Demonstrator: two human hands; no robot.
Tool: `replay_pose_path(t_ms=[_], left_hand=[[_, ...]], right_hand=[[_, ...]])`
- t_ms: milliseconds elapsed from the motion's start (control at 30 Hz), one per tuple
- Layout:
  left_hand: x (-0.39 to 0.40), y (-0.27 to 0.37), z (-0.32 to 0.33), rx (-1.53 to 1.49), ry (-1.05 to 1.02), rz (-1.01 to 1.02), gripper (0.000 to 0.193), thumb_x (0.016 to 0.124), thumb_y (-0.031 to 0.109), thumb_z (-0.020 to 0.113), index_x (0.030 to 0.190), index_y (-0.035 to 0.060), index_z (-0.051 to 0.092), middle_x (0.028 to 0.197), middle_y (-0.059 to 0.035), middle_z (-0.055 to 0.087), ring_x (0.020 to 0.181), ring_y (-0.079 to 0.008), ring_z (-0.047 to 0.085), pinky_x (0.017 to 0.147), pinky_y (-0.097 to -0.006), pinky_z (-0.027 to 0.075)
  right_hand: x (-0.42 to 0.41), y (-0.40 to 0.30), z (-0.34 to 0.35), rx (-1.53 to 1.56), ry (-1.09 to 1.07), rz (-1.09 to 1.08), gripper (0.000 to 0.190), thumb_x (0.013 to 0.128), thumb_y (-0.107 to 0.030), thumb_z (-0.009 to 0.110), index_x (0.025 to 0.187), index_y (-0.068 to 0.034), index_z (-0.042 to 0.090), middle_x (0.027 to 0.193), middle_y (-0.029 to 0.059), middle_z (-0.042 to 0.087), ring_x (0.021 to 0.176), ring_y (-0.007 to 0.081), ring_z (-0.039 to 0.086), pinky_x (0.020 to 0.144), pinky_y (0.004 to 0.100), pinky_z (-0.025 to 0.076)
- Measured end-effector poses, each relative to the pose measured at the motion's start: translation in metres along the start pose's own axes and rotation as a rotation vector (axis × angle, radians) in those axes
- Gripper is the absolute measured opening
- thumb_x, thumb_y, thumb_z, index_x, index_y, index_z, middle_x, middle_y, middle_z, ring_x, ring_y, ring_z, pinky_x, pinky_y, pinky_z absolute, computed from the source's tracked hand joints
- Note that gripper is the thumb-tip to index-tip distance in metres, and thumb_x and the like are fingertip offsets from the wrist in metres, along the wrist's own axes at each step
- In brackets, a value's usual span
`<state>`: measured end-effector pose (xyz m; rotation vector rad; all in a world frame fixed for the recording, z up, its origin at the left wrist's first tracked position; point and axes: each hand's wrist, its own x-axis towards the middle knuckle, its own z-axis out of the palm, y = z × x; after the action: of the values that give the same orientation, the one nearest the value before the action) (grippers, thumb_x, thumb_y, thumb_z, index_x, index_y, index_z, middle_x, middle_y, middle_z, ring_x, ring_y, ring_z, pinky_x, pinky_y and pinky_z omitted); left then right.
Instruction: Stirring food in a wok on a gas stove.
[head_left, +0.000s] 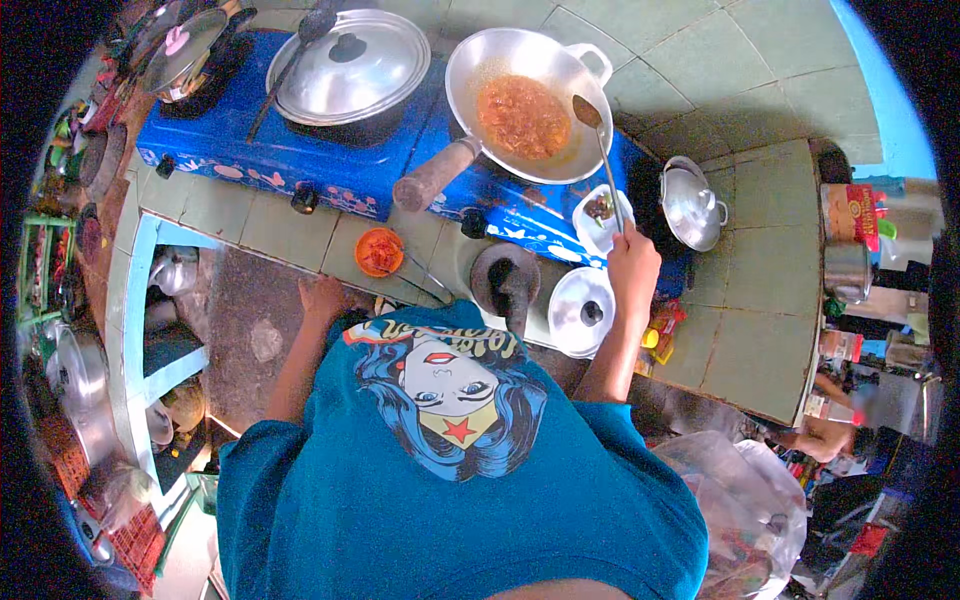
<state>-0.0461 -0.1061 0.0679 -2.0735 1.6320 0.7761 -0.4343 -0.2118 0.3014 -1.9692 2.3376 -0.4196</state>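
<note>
My right hand (634, 259) is closed around the handle of a metal spatula (609, 169), whose blade rests inside the right wall of a wok (469, 67). Reddish-orange sauce (525, 116) bubbles in the wok, which sits on a blue gas stove (345, 161). Under the spatula's handle lies a white dish (606, 234) with some dark food and green bits. My left hand (324, 294) rests at the tiled counter's front edge; its fingers are hard to make out. Near it stands an orange bowl (379, 252) of red food with a utensil leaning out.
A lidded aluminium pan (349, 67) with a dark ladle across it covers the left burner. Close to my body are a stone mortar (491, 279) with pestle and a lidded pot (581, 313). Another pot lid (691, 202) leans at right. A person (825, 435) is at far right.
</note>
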Motion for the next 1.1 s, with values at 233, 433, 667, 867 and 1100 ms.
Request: replay_pose_path(t_ms=[233, 433, 667, 867, 1100], left_hand=[[0.006, -0.002, 0.007, 0.031, 0.010, -0.001, 0.065, 0.073, 0.053, 0.055, 0.118, 0.0048, 0.051, 0.122, -0.0146, 0.051, 0.114, -0.0266, 0.048, 0.103, -0.0563, 0.017], [0.002, 0.002, -0.002, 0.051, -0.018, 0.009, 0.056, 0.076, 0.045, 0.055, 0.119, 0.0088, 0.051, 0.123, -0.0100, 0.050, 0.117, -0.0249, 0.045, 0.103, -0.0571, 0.016], [-0.002, 0.004, -0.009, 0.068, -0.083, 0.038, 0.055, 0.077, 0.046, 0.053, 0.120, 0.0114, 0.051, 0.128, -0.0065, 0.047, 0.120, -0.0243, 0.042, 0.103, -0.0582, 0.015], [-0.003, 0.007, -0.015, 0.122, -0.088, 0.044, 0.056, 0.077, 0.046, 0.052, 0.121, 0.0108, 0.050, 0.130, -0.0075, 0.045, 0.119, -0.0252, 0.044, 0.102, -0.0584, 0.017], [-0.004, 0.003, -0.008, 0.064, 0.011, 0.066, 0.053, 0.076, 0.041, 0.055, 0.118, 0.0100, 0.052, 0.120, -0.0078, 0.053, 0.115, -0.0244, 0.047, 0.101, -0.0590, 0.017]], right_hand=[[0.000, -0.001, -0.001, -0.020, 0.003, 0.042, 0.025, 0.080, -0.015, 0.055, 0.102, -0.005, 0.061, 0.077, 0.0223, 0.061, 0.075, 0.0378, 0.061, 0.064, 0.0459, 0.048], [-0.001, 0.003, 0.000, -0.005, 0.016, 0.056, 0.028, 0.079, -0.015, 0.056, 0.106, -0.007, 0.061, 0.079, 0.0219, 0.061, 0.075, 0.0371, 0.061, 0.066, 0.0448, 0.048], [-0.004, -0.003, -0.007, 0.014, 0.008, 0.059, 0.029, 0.079, -0.015, 0.055, 0.107, -0.007, 0.061, 0.079, 0.0228, 0.061, 0.075, 0.0370, 0.061, 0.067, 0.0441, 0.048], [-0.006, -0.003, -0.012, 0.099, 0.026, 0.063, 0.031, 0.081, -0.013, 0.056, 0.111, -0.005, 0.058, 0.072, 0.0192, 0.061, 0.064, 0.0235, 0.062, 0.061, 0.0332, 0.046], [-0.010, -0.036, -0.017, 0.471, 0.311, -0.022, 0.030, 0.083, -0.013, 0.054, 0.111, -0.003, 0.057, 0.075, 0.0239, 0.059, 0.057, 0.0129, 0.055, 0.055, 0.0299, 0.045]])
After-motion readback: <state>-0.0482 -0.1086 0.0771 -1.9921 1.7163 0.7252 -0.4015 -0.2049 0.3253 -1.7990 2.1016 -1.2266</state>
